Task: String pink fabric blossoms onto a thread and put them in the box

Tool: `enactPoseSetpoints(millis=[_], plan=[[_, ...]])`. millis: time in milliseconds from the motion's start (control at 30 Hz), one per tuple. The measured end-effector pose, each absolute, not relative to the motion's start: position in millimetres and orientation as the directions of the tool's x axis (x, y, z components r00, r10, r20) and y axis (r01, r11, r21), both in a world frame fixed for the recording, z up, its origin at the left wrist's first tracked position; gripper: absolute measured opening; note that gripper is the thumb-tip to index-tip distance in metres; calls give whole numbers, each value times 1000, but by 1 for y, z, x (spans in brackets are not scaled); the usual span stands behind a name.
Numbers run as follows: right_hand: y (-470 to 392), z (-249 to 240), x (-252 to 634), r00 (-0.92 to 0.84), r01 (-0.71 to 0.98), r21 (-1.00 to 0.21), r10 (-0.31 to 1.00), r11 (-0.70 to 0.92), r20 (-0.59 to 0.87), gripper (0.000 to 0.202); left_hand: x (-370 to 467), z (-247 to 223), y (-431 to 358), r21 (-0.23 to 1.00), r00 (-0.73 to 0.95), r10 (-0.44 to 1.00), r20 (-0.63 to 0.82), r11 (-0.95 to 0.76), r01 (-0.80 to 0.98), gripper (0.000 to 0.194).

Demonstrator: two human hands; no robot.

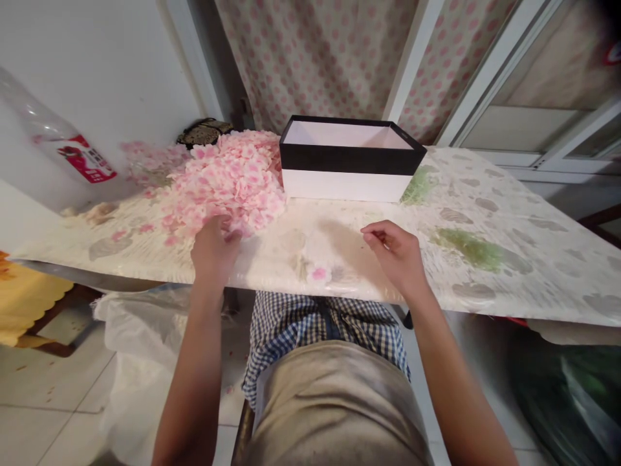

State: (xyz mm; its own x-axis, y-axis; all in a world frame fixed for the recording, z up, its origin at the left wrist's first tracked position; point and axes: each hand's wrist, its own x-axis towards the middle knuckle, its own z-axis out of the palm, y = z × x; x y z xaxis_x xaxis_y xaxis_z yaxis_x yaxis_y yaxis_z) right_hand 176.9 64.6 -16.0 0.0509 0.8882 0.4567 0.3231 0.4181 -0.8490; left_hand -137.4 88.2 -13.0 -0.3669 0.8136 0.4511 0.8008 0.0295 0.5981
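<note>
My left hand (216,251) is at the near edge of a large heap of pink artificial flower petals (233,175). Its thumb and fingers are bent and slightly apart, and no held thing shows between them. Over the table's middle, my right hand (395,251) has thumb and forefinger pressed together; whether something tiny is between them I cannot make out. A single pink petal (320,274) lies between the hands near the front edge. Behind them stands an open white box with a black rim band (347,175), beside the heap.
Green thread-like tufts (468,248) lie on the patterned tablecloth (524,259) at right, with more green strands (418,186) beside the box. A clear bottle with a red label (87,158) is at far left. Below the table hangs a white plastic bag (140,343).
</note>
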Motion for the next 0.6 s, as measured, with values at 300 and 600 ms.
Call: enactPoseSetpoints(millis=[300,600], plan=[[60,-25,179,123,7,-953,945,304,302,17,-144,-15,83,803,-430,751,501,-218,554,28],[57,-25,177,132,74,-960,952,268,276,11,-114,-12,80,940,-520,785,336,-311,138,22]])
